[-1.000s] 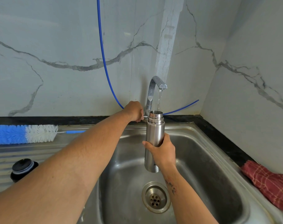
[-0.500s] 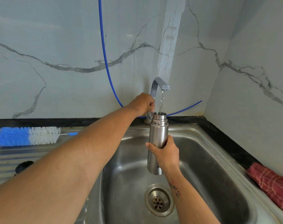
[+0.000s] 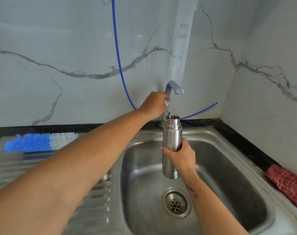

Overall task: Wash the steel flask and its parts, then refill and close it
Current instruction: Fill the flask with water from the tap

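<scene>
My right hand (image 3: 181, 158) grips the steel flask (image 3: 171, 136) round its middle and holds it upright over the sink basin (image 3: 229, 175), mouth open at the top. The flask's mouth sits below and slightly left of the tap spout (image 3: 175, 88). No water runs from the spout. My left hand (image 3: 154, 104) reaches across to the tap and its fingers curl round the tap's neck and lever. The flask's cap and lid are out of view.
A blue and white bottle brush (image 3: 41, 141) lies on the ribbed draining board (image 3: 17, 167) at left. A red checked cloth (image 3: 288, 182) sits on the counter at right. A blue hose (image 3: 118, 56) hangs down the marble wall behind the tap. The drain (image 3: 175, 202) is uncovered.
The water stream into the flask has stopped. My left hand moved up from the tap's base to its neck. The black lid at far left has left the view.
</scene>
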A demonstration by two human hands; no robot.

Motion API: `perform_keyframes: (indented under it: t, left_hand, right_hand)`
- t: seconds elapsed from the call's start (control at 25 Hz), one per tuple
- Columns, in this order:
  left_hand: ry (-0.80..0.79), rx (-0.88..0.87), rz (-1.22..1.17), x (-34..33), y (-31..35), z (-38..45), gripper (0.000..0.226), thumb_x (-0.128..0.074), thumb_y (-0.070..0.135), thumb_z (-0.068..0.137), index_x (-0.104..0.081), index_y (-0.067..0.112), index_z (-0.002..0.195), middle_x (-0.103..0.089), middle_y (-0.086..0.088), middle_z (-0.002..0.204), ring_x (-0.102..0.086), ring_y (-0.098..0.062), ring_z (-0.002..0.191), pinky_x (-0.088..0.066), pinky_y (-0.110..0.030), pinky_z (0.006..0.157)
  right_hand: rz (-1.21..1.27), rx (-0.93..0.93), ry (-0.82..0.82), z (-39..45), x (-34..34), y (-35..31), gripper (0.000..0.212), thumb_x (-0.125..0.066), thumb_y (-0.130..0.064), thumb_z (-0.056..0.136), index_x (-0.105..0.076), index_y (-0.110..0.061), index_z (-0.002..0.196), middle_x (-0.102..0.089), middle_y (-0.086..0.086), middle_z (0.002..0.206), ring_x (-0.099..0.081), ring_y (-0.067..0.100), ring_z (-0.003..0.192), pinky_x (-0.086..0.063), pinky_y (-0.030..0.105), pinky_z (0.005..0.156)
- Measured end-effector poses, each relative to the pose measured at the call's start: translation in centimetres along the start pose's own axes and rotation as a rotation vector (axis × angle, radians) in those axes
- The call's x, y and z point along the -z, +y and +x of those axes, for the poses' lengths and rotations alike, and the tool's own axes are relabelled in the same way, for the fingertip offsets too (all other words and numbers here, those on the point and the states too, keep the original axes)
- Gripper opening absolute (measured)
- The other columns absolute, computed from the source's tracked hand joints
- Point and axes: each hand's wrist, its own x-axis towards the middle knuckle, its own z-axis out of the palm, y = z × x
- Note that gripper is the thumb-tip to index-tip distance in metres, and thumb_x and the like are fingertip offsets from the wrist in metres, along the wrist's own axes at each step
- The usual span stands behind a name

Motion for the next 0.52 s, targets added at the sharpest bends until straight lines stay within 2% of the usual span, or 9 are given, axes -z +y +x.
perform_keyframes:
  t: [0.12, 0.2, 0.24, 0.32, 0.4, 0.44, 0.52]
  left_hand:
    - [0.111, -0.031, -0.096, 4.9, 1.4, -5.4, 0.018, -0.068, 0.005, 0.092, -0.073, 0.013, 0.107, -0.070, 0.001, 0.081, -0.067, -0.008, 0.073, -0.051, -0.023, 0.076]
    - [0.178, 0.006, -0.187, 7.7, 2.1, -10.5, 0.020, -0.077, 0.017, 0.088, -0.074, 0.018, 0.107, -0.071, 0.007, 0.083, -0.066, -0.005, 0.073, -0.050, -0.018, 0.076]
    - [0.181, 0.046, -0.235, 8.6, 2.2, -13.3, 0.028, -0.082, 0.024, 0.084, -0.074, 0.022, 0.111, -0.072, 0.010, 0.088, -0.066, -0.004, 0.076, -0.050, -0.017, 0.077]
    - [0.063, 0.138, -0.304, 9.9, 1.9, -18.5, 0.064, -0.092, 0.037, 0.071, -0.065, 0.030, 0.129, -0.072, 0.013, 0.113, -0.067, 0.001, 0.094, -0.051, -0.018, 0.085]
    - [-0.109, 0.190, -0.265, 10.6, 1.6, -23.0, 0.107, -0.096, 0.049, 0.058, -0.045, 0.035, 0.151, -0.056, 0.019, 0.142, -0.058, 0.004, 0.120, -0.050, -0.023, 0.100]
    - [-0.165, 0.178, -0.242, 10.7, 1.7, -24.6, 0.113, -0.096, 0.052, 0.057, -0.039, 0.038, 0.154, -0.049, 0.027, 0.144, -0.052, 0.008, 0.126, -0.048, -0.022, 0.103]
    - [-0.170, 0.121, -0.269, 10.9, 2.2, -26.8, 0.093, -0.096, 0.047, 0.062, -0.047, 0.047, 0.141, -0.055, 0.039, 0.129, -0.053, 0.019, 0.118, -0.046, -0.010, 0.095]
  right_hand:
    - [-0.038, 0.039, -0.033, -1.9, 0.6, -1.5, 0.051, -0.087, -0.050, 0.068, -0.057, -0.031, 0.104, -0.068, -0.013, 0.092, -0.067, 0.008, 0.083, -0.060, 0.043, 0.082]
    - [-0.036, 0.092, -0.050, -3.7, 1.3, -3.1, 0.049, -0.086, -0.054, 0.065, -0.059, -0.032, 0.099, -0.070, -0.012, 0.088, -0.069, 0.009, 0.080, -0.061, 0.043, 0.078]
    - [-0.011, 0.120, -0.052, -4.6, 1.7, -4.1, 0.048, -0.087, -0.053, 0.065, -0.061, -0.031, 0.099, -0.072, -0.010, 0.086, -0.070, 0.010, 0.079, -0.061, 0.043, 0.077]
    - [0.111, 0.164, -0.059, -6.6, 2.5, -6.4, 0.043, -0.089, -0.045, 0.068, -0.066, -0.027, 0.100, -0.074, -0.006, 0.086, -0.072, 0.014, 0.081, -0.061, 0.041, 0.076]
    - [0.233, 0.179, -0.121, -9.2, 2.9, -9.1, 0.038, -0.090, -0.036, 0.074, -0.068, -0.026, 0.104, -0.076, -0.004, 0.090, -0.074, 0.013, 0.084, -0.060, 0.033, 0.076]
    - [0.267, 0.185, -0.167, -10.5, 3.0, -10.3, 0.038, -0.089, -0.033, 0.075, -0.069, -0.027, 0.106, -0.077, -0.004, 0.091, -0.074, 0.011, 0.084, -0.059, 0.029, 0.076]
    - [0.323, 0.205, -0.248, -12.8, 2.7, -12.5, 0.039, -0.090, -0.031, 0.075, -0.070, -0.025, 0.107, -0.078, -0.004, 0.092, -0.075, 0.010, 0.084, -0.060, 0.028, 0.077]
